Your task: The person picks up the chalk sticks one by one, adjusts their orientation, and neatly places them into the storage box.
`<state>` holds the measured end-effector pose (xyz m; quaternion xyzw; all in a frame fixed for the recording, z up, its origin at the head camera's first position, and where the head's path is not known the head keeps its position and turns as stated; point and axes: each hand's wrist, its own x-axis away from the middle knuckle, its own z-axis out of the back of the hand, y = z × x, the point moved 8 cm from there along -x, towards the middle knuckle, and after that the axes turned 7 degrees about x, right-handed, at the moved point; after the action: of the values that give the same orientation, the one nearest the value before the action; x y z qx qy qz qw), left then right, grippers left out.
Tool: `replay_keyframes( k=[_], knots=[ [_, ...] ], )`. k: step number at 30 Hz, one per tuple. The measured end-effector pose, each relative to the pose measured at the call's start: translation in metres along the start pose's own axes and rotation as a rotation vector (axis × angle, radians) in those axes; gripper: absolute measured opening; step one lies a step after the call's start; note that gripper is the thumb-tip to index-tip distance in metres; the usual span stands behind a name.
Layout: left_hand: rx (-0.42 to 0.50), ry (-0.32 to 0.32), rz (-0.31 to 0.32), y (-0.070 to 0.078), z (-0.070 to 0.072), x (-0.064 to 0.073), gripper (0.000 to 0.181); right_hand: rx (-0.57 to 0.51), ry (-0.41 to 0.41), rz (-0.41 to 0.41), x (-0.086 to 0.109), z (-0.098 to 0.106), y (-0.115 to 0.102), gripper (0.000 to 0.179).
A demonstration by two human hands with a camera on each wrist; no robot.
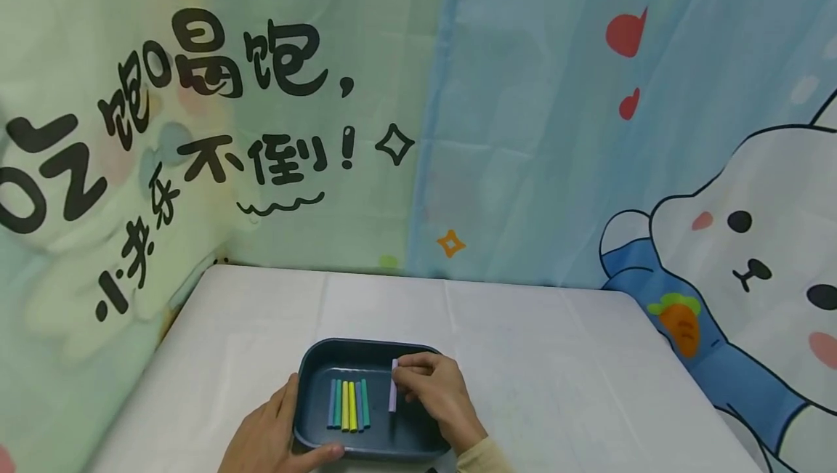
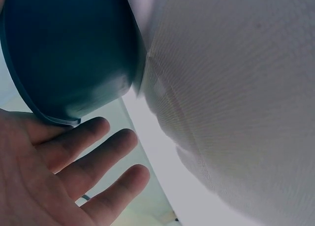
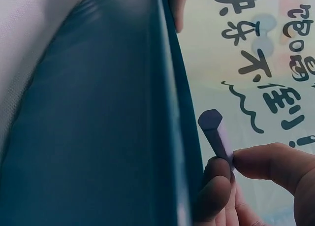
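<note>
My right hand [image 1: 431, 389] pinches a pale purple hexagonal stick [image 1: 393, 386] between thumb and fingertips, over the right part of a dark blue tray [image 1: 366, 451]. The stick's six-sided end shows in the right wrist view, beside the tray wall [image 3: 113, 113]. At the tray's near left corner rests my left hand [image 1: 268, 429], thumb along the front rim and fingers at the left side. Its fingers [image 2: 106, 189] look straight and spread in the left wrist view. Inside the tray, several purple, green and yellow sticks [image 1: 349, 406] lie side by side in a row.
The tray stands on a white-covered table [image 1: 523, 357]. Behind it hangs a green and blue printed curtain [image 1: 523, 131] with black lettering and a cartoon animal. A small dark object [image 1: 431, 470] shows at the bottom edge of the head view.
</note>
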<state>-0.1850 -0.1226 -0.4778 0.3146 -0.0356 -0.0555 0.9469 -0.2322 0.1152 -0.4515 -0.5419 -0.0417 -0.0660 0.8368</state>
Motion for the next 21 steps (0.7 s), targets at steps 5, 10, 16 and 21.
replay_keyframes(
  k=[5,10,16,21],
  knots=[
    [0.007,-0.003,-0.002,-0.001,0.0,0.0,0.131,0.019,0.001,-0.01,-0.004,-0.008,0.002,0.027],
    [0.016,0.003,-0.018,-0.001,0.0,0.0,0.131,0.046,0.007,-0.023,-0.01,-0.013,0.002,0.024],
    [0.019,0.002,-0.019,-0.001,0.0,0.001,0.13,0.067,-0.012,-0.018,-0.011,-0.02,0.004,0.024],
    [0.023,0.0,-0.021,-0.002,0.0,0.001,0.13,0.084,-0.015,-0.028,-0.012,-0.028,0.006,0.024]
  ],
)
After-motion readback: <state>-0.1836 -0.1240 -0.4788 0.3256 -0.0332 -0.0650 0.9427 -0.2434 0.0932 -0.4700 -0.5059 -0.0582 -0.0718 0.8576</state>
